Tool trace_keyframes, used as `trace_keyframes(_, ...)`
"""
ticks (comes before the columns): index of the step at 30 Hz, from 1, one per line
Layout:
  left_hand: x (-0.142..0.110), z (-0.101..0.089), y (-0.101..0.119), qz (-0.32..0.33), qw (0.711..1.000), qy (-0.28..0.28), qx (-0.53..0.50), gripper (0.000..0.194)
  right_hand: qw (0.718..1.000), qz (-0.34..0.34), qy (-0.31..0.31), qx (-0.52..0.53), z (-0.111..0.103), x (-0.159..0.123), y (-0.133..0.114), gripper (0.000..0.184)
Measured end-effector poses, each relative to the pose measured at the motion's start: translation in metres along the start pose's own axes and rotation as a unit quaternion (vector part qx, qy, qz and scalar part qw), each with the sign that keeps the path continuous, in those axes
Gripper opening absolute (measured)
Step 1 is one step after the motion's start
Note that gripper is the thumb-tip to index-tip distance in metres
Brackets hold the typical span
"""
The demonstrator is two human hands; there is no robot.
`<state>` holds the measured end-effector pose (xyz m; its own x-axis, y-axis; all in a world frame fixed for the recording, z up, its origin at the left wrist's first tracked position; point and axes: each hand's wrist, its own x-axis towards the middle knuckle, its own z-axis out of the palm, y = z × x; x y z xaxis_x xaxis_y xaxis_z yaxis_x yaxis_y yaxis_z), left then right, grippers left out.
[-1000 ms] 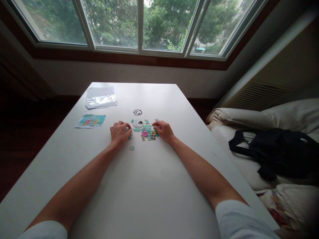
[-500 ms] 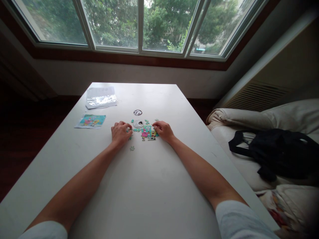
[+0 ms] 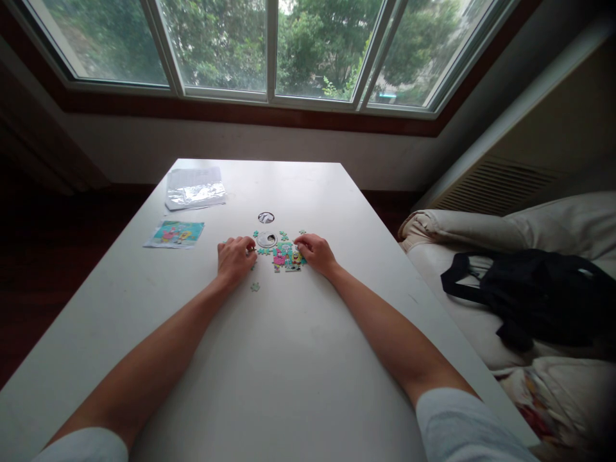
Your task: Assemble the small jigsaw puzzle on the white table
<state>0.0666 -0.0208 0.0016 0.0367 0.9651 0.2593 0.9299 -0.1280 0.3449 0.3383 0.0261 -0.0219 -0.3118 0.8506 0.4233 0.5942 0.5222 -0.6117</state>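
A partly joined jigsaw puzzle with colourful cartoon figures lies flat on the white table. My right hand is at its right edge, fingers bent and pinched together; whatever is between the tips is hidden. To the left, my left hand has curled fingers closed at a puzzle piece, mostly covered by the fingertips. Loose turquoise puzzle pieces lie between this hand and the joined part. One more puzzle piece sits apart, nearer to me. Just behind the loose pieces is a round silvery tin.
A round, shiny lid-like disc lies farther back. On the left are a cartoon picture sheet and a clear plastic sleeve with papers. A sofa with a black bag borders the table's right side.
My left hand has shifted slightly to the right, its fingertips now covering pieces that showed beside them. My right hand stays at the puzzle's edge.
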Motion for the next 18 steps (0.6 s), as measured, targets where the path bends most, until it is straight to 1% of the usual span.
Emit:
trace_keyframes(5, -0.002, -0.003, 0.007, 0.004, 0.999, 0.002, -0.038, 0.020, 1.000, -0.003, 0.000, 0.001, 0.000, 0.000, 0.000, 0.017)
trace_keyframes(10, -0.010, -0.004, 0.023, 0.049, 0.996, -0.001, -0.075, 0.015, 1.000, -0.006, 0.002, 0.000, 0.001, 0.000, 0.001, 0.018)
trace_keyframes(15, -0.021, 0.001, 0.040, 0.105, 0.988, -0.049, -0.102, 0.012, 1.000, -0.010, 0.002, -0.003, 0.001, 0.001, 0.000, 0.018)
trace_keyframes(18, -0.024, 0.004, 0.043, 0.114, 0.987, -0.069, -0.094, 0.007, 1.000, -0.009, 0.003, -0.007, 0.001, 0.001, -0.001, 0.018)
